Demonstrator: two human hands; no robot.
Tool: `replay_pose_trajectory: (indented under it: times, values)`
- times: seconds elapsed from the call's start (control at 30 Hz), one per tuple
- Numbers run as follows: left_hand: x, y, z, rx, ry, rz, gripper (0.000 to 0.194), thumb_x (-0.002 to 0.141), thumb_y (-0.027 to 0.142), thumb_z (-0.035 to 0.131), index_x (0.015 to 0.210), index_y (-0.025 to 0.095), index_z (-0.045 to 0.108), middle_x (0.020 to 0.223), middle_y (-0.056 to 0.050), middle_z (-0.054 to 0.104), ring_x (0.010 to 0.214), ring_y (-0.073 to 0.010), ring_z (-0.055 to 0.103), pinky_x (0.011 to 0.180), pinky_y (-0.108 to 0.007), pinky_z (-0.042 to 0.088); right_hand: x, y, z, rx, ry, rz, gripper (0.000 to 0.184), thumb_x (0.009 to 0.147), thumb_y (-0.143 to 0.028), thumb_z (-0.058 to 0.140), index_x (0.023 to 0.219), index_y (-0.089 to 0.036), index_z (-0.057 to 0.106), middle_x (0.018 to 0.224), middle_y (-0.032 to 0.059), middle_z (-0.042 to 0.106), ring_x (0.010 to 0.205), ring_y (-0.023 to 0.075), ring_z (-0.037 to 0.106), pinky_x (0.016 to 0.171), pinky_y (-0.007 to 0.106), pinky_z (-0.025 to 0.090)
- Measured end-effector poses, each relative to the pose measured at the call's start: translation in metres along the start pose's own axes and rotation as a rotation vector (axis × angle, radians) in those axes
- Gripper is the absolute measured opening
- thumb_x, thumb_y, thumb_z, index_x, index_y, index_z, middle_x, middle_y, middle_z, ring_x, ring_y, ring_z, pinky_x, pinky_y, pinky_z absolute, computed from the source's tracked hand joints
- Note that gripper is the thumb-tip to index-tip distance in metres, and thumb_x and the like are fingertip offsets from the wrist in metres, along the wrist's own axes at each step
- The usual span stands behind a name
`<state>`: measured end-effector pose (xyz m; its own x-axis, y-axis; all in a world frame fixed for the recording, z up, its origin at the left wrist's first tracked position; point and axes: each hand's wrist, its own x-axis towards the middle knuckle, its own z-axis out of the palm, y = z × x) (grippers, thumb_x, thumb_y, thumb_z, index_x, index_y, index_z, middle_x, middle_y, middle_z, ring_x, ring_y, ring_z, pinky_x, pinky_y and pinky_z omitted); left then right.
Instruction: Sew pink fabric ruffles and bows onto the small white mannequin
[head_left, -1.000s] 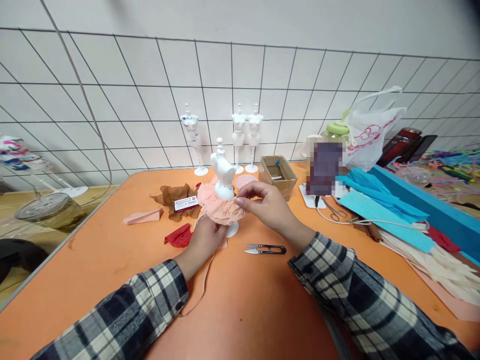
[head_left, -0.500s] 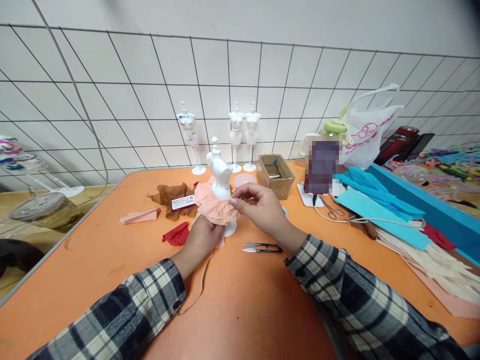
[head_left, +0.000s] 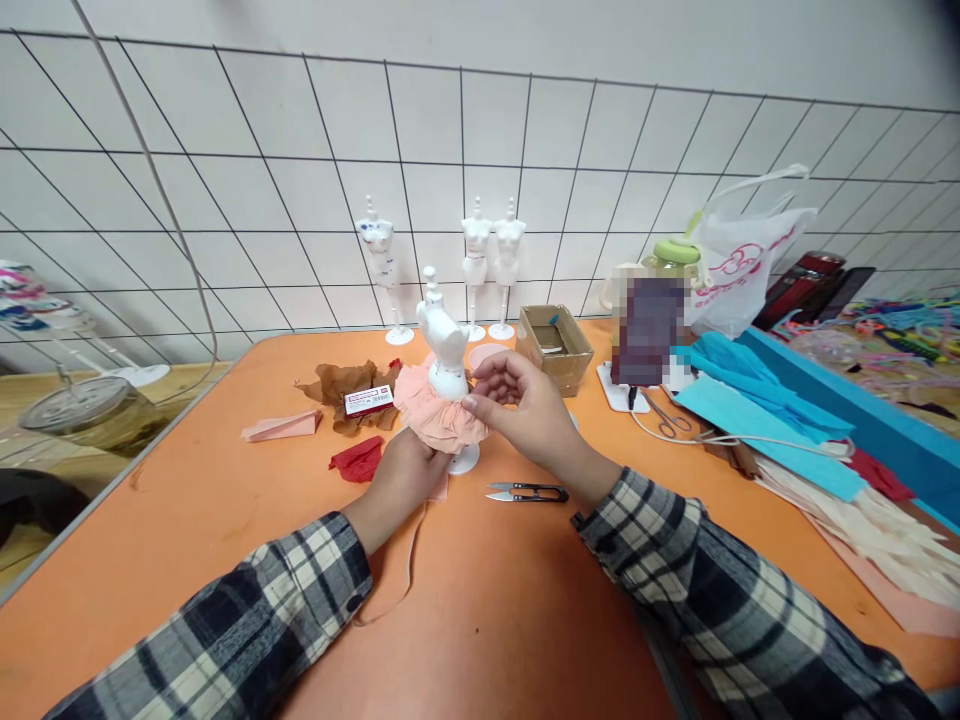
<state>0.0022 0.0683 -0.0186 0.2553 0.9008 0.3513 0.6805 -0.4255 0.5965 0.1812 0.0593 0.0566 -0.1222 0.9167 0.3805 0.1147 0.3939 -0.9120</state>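
A small white dress-form mannequin leans slightly in front of me, with a ruffled peach crepe-paper skirt around its waist. Under the skirt, my left hand is closed around the mannequin's lower part; its fingertips are hidden. The round white base shows beside it. At the skirt's right side, my right hand pinches the paper near the waist, thumb in front and the other fingers curled. Black-handled thread snips lie on the orange table below my right hand.
Several white mannequins stand by the tiled wall. Left lie brown crepe paper, a small box, red paper and a folded peach strip. Right are a cardboard box, a propped phone, scissors and blue paper.
The whole view has shifted slightly. Both hands stay at the skirt and mannequin; the right hand's fingers have shifted slightly at the waist.
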Motion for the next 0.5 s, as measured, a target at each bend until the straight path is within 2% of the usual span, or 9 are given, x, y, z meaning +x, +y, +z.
replay_pose_trajectory:
  times: [0.07,0.13,0.23,0.33,0.4,0.5]
  values:
    - [-0.001,-0.001,0.000,0.080,-0.016,0.036,0.040,0.085,0.029,0.052,0.124,0.024,0.060,0.128,-0.006,0.064,0.116,-0.0264,0.059,0.092,-0.037,0.049,0.000,0.000,0.001,0.005,0.020,-0.015,0.024,0.071,-0.023,0.070,0.089,-0.020,0.055,0.080,-0.0007,0.061,0.072,0.0128,0.058,0.067,0.027,0.048]
    - [-0.003,0.000,0.000,0.166,-0.052,0.045,0.034,0.086,0.030,0.051,0.116,0.022,0.066,0.116,-0.007,0.071,0.105,-0.0271,0.065,0.083,-0.034,0.051,-0.001,0.000,0.001,-0.058,0.066,-0.086,0.018,0.074,-0.021,0.066,0.087,-0.020,0.055,0.083,0.0000,0.060,0.072,0.0127,0.057,0.067,0.027,0.048]
    - [-0.004,0.001,-0.001,0.239,-0.096,0.037,0.026,0.087,0.029,0.050,0.096,0.021,0.073,0.091,-0.006,0.076,0.085,-0.0245,0.069,0.073,-0.030,0.050,-0.004,0.001,-0.002,-0.301,0.184,-0.299,0.007,0.077,-0.019,0.064,0.082,-0.020,0.058,0.085,0.0013,0.058,0.075,0.0141,0.054,0.070,0.029,0.045]
    - [-0.004,0.001,0.000,0.244,-0.088,0.046,0.025,0.087,0.026,0.049,0.087,0.019,0.073,0.086,-0.007,0.076,0.082,-0.0239,0.069,0.071,-0.029,0.048,-0.010,0.004,-0.004,-0.485,0.194,-0.470,0.003,0.082,-0.022,0.062,0.079,-0.020,0.062,0.070,0.0000,0.056,0.069,0.0148,0.052,0.069,0.030,0.043]
    - [-0.004,0.000,0.001,0.243,-0.081,0.058,0.025,0.087,0.025,0.049,0.088,0.019,0.073,0.088,-0.007,0.076,0.085,-0.0240,0.068,0.071,-0.029,0.047,-0.015,0.005,-0.003,-0.477,0.157,-0.505,0.007,0.086,-0.023,0.056,0.084,-0.021,0.063,0.069,-0.0001,0.059,0.066,0.0143,0.053,0.067,0.030,0.043]
    - [-0.004,-0.002,0.002,0.240,-0.080,0.074,0.025,0.087,0.025,0.048,0.085,0.019,0.072,0.087,-0.007,0.075,0.082,-0.0225,0.068,0.070,-0.028,0.046,-0.021,0.006,0.001,-0.427,0.188,-0.472,0.014,0.086,-0.028,0.059,0.098,-0.021,0.059,0.075,-0.0002,0.062,0.067,0.0142,0.055,0.067,0.028,0.044]
